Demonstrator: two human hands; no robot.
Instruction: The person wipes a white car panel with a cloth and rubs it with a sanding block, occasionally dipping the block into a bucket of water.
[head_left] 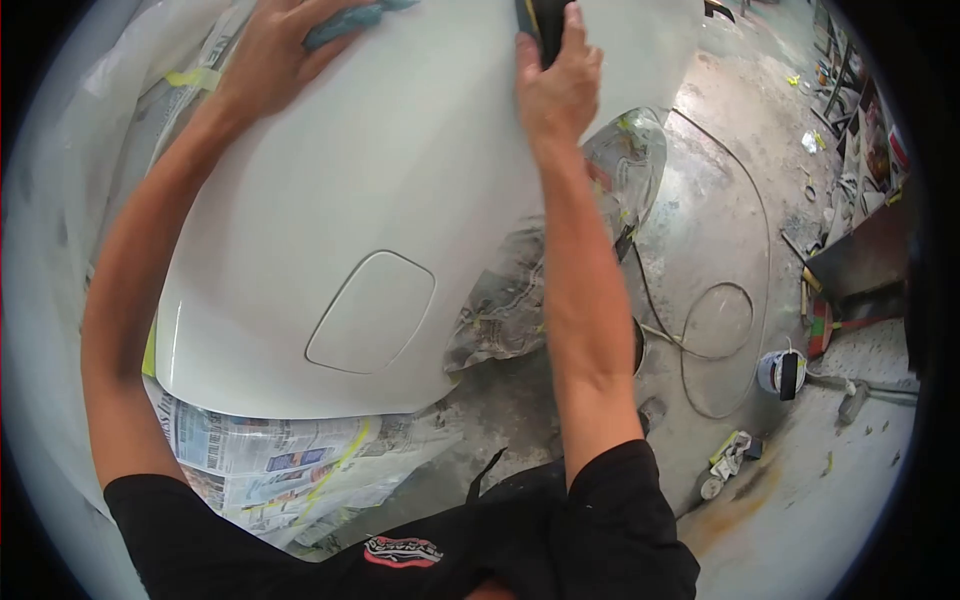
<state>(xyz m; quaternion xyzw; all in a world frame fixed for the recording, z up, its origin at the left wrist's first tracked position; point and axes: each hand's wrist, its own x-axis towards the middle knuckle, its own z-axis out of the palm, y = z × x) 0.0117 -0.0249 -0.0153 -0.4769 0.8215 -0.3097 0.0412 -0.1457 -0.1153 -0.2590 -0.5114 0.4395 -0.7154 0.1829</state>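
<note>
A pale grey-white car body panel (pixel 270 290) with a rounded fuel flap (pixel 375 310) fills the middle of the view. At the upper left my left hand (pixel 285 50) rests on the panel, its fingers closed on a blue-green cloth (pixel 355 24). At the top centre my right hand (pixel 562 90) is wrapped round a dark block (pixel 545 25) with a yellowish stripe, which lies against the panel. The top edge of the view cuts off part of my left hand and the block.
Newspaper masking (pixel 260 460) hangs below the panel, and crumpled masking (pixel 510 300) covers the wheel area. Plastic sheeting (pixel 90 150) is at the left. A looped hose (pixel 750 300) lies on the floor; a white round container (pixel 782 373) stands at the right.
</note>
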